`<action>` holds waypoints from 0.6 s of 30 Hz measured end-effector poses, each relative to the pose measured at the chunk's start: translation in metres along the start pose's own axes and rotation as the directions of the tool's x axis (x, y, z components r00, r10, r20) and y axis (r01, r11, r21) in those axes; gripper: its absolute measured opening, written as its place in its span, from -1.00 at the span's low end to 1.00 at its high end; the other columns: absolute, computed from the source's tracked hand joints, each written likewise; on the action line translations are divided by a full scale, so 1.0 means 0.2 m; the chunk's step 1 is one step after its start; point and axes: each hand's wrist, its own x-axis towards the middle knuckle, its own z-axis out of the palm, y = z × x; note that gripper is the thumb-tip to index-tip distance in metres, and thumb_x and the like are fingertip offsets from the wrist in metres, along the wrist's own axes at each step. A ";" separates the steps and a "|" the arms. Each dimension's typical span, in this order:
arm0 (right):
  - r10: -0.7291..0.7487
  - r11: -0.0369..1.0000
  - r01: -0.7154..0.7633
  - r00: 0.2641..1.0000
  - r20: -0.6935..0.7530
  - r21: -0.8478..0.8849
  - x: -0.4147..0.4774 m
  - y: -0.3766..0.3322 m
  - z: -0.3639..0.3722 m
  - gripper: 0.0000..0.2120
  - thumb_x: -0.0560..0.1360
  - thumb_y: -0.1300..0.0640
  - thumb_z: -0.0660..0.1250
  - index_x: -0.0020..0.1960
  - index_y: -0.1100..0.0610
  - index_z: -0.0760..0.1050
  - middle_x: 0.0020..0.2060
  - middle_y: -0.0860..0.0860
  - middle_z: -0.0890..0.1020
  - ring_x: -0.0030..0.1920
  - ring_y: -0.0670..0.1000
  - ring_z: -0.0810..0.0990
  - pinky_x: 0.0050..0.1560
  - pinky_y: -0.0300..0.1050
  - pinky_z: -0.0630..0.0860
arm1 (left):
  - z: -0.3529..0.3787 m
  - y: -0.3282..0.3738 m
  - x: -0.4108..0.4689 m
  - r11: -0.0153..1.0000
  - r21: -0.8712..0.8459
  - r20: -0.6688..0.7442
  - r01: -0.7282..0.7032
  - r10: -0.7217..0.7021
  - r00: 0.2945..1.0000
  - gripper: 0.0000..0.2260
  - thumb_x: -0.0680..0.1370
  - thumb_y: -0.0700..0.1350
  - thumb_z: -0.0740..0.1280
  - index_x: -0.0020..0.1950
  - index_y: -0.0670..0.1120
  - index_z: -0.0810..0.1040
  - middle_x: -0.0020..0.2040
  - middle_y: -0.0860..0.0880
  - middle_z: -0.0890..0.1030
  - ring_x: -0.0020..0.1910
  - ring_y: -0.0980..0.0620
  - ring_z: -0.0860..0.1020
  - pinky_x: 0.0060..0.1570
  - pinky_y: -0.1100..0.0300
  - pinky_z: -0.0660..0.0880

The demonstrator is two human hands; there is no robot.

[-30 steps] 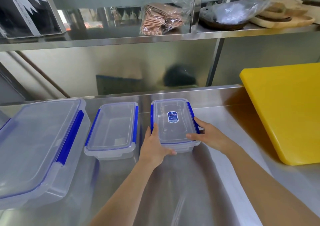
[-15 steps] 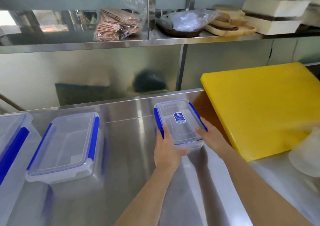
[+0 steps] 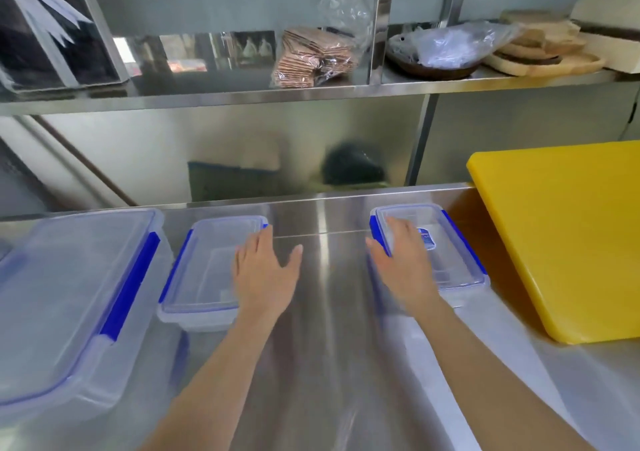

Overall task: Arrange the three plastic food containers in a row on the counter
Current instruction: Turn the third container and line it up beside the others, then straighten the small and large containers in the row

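Three clear plastic food containers with blue clips stand on the steel counter (image 3: 332, 364): one large (image 3: 65, 298) at left, one medium (image 3: 204, 270), one small labelled (image 3: 446, 253) beside one yellow cutting board (image 3: 568, 236). Two hands, fingers spread: the left hand (image 3: 265, 274) over the medium container's right edge, the right hand (image 3: 401, 263) on the small lid. One shelf (image 3: 242, 95) runs behind.

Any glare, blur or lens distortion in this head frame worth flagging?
Head view: bright streaks of glare run down the steel counter; the left hand and right hand are slightly motion-smeared; the wide lens bends the shelf edge and stretches the large container at the left edge.
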 end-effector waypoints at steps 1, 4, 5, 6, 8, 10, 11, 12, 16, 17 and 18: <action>-0.041 0.996 0.031 0.992 0.116 0.087 -0.04 -0.07 0.07 -0.44 0.48 -0.02 0.32 0.39 0.12 0.24 0.34 0.10 0.37 0.31 0.11 0.36 0.25 -0.06 0.32 | -0.07 -0.09 0.03 0.997 0.025 -0.046 0.071 -0.070 0.996 -0.47 0.54 0.06 0.25 0.42 -0.17 0.29 0.41 -0.21 0.39 0.41 -0.19 0.29 0.43 -0.06 0.13; -0.097 0.985 0.014 0.873 0.477 0.175 -0.15 -0.23 0.28 -0.19 0.37 -0.19 0.38 0.47 -0.09 0.04 0.49 -0.03 0.10 0.45 -0.01 0.16 0.35 -0.01 0.23 | -0.22 -0.36 0.09 0.956 0.073 -0.052 0.285 -0.281 0.958 -0.44 0.52 0.03 0.27 0.44 -0.20 0.23 0.40 -0.24 0.38 0.39 -0.23 0.31 0.37 -0.13 0.23; -0.111 0.982 0.005 0.826 0.552 0.190 -0.18 -0.28 0.35 -0.13 0.33 -0.22 0.40 0.47 -0.12 -0.01 0.51 -0.05 0.03 0.47 -0.03 0.09 0.37 0.00 0.19 | -0.25 -0.43 0.10 0.936 0.091 -0.037 0.341 -0.339 0.940 -0.40 0.51 0.04 0.29 0.45 -0.21 0.20 0.41 -0.25 0.35 0.40 -0.25 0.30 0.36 -0.15 0.24; -0.125 0.978 -0.003 0.791 0.598 0.208 -0.20 -0.32 0.41 -0.08 0.31 -0.22 0.42 0.48 -0.13 -0.05 0.52 -0.04 -0.01 0.48 -0.06 0.03 0.38 -0.01 0.14 | -0.28 -0.50 0.10 0.916 0.094 -0.014 0.390 -0.391 0.920 -0.36 0.50 0.05 0.30 0.45 -0.22 0.18 0.41 -0.26 0.34 0.39 -0.27 0.29 0.35 -0.15 0.24; -0.172 0.966 0.004 0.758 0.629 0.260 -0.25 -0.38 0.51 -0.07 0.30 -0.17 0.45 0.47 -0.16 -0.06 0.49 -0.04 0.07 0.44 -0.14 0.05 0.33 -0.12 0.16 | -0.30 -0.58 0.10 0.864 -0.055 0.068 0.500 -0.496 0.866 -0.34 0.48 0.06 0.35 0.45 -0.21 0.20 0.37 -0.26 0.38 0.32 -0.26 0.36 0.27 -0.08 0.31; -0.198 0.957 0.011 0.753 0.627 0.290 -0.27 -0.41 0.57 -0.10 0.32 -0.11 0.46 0.47 -0.14 -0.04 0.39 -0.05 0.18 0.35 -0.19 0.16 0.21 -0.31 0.17 | -0.30 -0.61 0.09 0.776 -0.328 0.168 0.539 -0.514 0.841 -0.47 0.47 -0.01 0.40 0.37 -0.14 0.35 0.18 -0.15 0.54 0.10 -0.17 0.50 -0.01 0.07 0.43; -0.193 0.960 0.011 0.753 0.630 0.281 -0.28 -0.41 0.59 -0.08 0.33 -0.10 0.46 0.48 -0.10 -0.04 0.38 -0.05 0.18 0.34 -0.17 0.18 0.19 -0.36 0.16 | -0.29 -0.62 0.09 0.732 -0.435 0.191 0.525 -0.495 0.848 -0.56 0.46 -0.06 0.42 0.30 -0.09 0.44 0.05 -0.07 0.60 -0.01 -0.12 0.56 -0.15 0.15 0.45; -0.177 0.965 0.005 0.753 0.633 0.264 -0.28 -0.41 0.61 -0.07 0.33 -0.10 0.46 0.49 -0.05 -0.06 0.41 -0.05 0.14 0.35 -0.13 0.20 0.22 -0.34 0.16 | -0.28 -0.61 0.08 0.703 -0.500 0.206 0.506 -0.470 0.858 -0.66 0.45 -0.10 0.43 0.20 -0.05 0.51 -0.06 -0.01 0.64 -0.09 -0.07 0.61 -0.26 0.20 0.47; -0.089 0.978 -0.042 0.804 0.588 0.205 -0.28 -0.34 0.55 -0.07 0.31 -0.18 0.45 0.48 -0.02 -0.01 0.43 -0.02 0.11 0.27 -0.06 0.34 0.28 -0.13 0.32 | -0.20 -0.49 0.03 0.649 -0.559 0.300 0.516 -0.422 0.855 -0.73 0.39 -0.12 0.48 0.06 0.00 0.55 -0.04 -0.10 0.67 -0.07 -0.11 0.65 -0.17 0.00 0.59; -0.073 0.978 -0.054 0.818 0.571 0.201 -0.27 -0.31 0.51 -0.08 0.29 -0.18 0.46 0.47 -0.04 0.03 0.41 -0.02 0.15 0.30 -0.04 0.34 0.28 -0.09 0.35 | -0.17 -0.46 0.01 0.645 -0.572 0.309 0.507 -0.403 0.862 -0.69 0.39 -0.12 0.49 0.10 -0.03 0.55 0.00 -0.12 0.67 -0.01 -0.16 0.63 -0.04 -0.10 0.59; -0.064 0.975 -0.067 0.828 0.558 0.211 -0.26 -0.28 0.47 -0.09 0.27 -0.16 0.48 0.46 -0.07 0.06 0.39 -0.02 0.19 0.31 -0.03 0.33 0.27 -0.07 0.36 | -0.14 -0.42 0.00 0.645 -0.582 0.311 0.495 -0.386 0.868 -0.64 0.39 -0.13 0.49 0.15 -0.05 0.53 0.04 -0.13 0.66 0.03 -0.17 0.62 0.06 -0.16 0.56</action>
